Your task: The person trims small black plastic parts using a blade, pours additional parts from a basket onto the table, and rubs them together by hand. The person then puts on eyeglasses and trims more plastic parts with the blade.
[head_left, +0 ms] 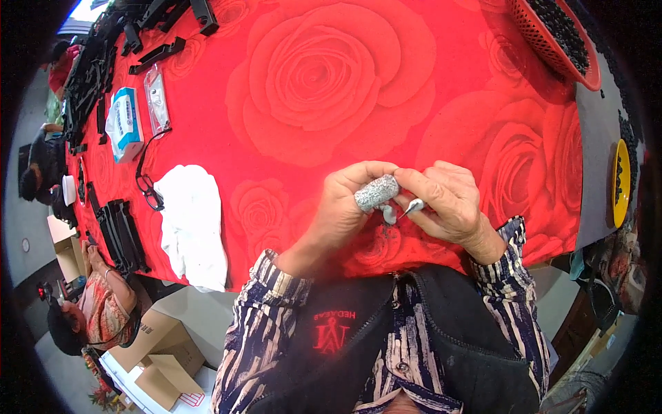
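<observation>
Left hand fingers pinching a small glittery silver cylinder, right hand fingers pinching a slim metal-tipped tool; cylinder looks light, stiff, gritty — best gripped around its sides.

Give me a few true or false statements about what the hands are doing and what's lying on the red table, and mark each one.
1. The left hand has a silvery wrap on its thumb. True.
2. The right hand is empty. False: it pinches a small silver-tipped piece.
3. The tablecloth is plain blue. False: it is red with a rose print.
4. A white cloth lies left of the hands. True.
5. The red basket sits at the table's far right. True.
</observation>
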The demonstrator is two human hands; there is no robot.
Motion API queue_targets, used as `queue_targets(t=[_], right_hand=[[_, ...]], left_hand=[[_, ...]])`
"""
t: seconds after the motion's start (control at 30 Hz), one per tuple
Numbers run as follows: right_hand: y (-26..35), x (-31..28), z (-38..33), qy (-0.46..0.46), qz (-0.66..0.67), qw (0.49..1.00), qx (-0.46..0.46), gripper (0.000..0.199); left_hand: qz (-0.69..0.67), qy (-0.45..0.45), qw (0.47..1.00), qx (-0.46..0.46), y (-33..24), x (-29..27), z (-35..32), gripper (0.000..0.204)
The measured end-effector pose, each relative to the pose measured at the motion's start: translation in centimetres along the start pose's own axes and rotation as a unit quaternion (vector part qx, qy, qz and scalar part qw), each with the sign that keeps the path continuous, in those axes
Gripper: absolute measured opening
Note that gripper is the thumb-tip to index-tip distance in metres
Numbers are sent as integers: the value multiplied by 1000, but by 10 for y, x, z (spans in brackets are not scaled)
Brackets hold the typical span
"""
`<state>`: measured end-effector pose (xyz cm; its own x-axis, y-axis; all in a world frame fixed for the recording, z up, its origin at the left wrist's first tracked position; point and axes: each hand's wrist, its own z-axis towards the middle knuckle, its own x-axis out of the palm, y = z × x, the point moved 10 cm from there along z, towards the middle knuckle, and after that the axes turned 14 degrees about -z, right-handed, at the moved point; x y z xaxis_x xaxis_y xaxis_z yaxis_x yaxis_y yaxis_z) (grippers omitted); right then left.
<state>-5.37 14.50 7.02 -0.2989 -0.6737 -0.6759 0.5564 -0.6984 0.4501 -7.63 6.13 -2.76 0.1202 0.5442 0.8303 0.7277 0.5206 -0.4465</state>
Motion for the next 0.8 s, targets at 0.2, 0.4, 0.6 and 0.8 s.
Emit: queue_targets(t=[0.2,0.4,0.6,0.8], right_hand=[[2,-2,1,-3,22,1000,-22,35],[-43,22,-13,128,306,902,277,24],[-43,14,-6,111,217,944,221,17],[-44,17,-7,143,203,938,242,17]], left_hand=[[-10,-13,997,76,-19,-2,2,20],[147,28,982,120,-31,14,-2,21],[163,31,981,103,-27,14,-2,22],[154,30,984,85,-23,13,0,23]])
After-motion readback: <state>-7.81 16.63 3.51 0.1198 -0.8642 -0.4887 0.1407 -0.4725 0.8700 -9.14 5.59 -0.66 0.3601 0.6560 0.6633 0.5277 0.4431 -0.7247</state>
